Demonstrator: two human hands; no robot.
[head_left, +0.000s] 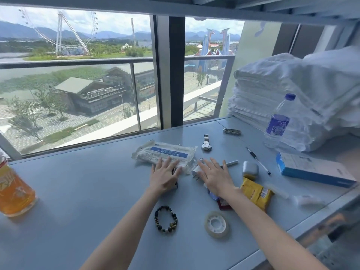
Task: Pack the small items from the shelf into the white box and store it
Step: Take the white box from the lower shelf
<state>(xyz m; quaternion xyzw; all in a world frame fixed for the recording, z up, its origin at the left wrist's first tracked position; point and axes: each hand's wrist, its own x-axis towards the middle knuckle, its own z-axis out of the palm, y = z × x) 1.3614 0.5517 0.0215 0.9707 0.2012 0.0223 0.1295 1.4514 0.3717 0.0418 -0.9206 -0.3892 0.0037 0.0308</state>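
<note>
Flat left hand (165,179), fingers straight, on mask pack (165,152), right hand (214,178) likewise flat, partly over white plug (195,171), bracelet (166,219) and tape roll (216,224) nearer, all on grey shelf (78,191).

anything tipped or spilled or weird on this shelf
Nothing spilled or broken. The clear plastic bottle with a blue label tilts toward the stack of folded white towels, though the wide lens may exaggerate that.

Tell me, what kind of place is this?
Probably a high-up hotel or staff room beside an amusement park. A stack of folded white towels sits on the grey shelf, and the big window looks down on a Ferris wheel and rooftops.
</note>
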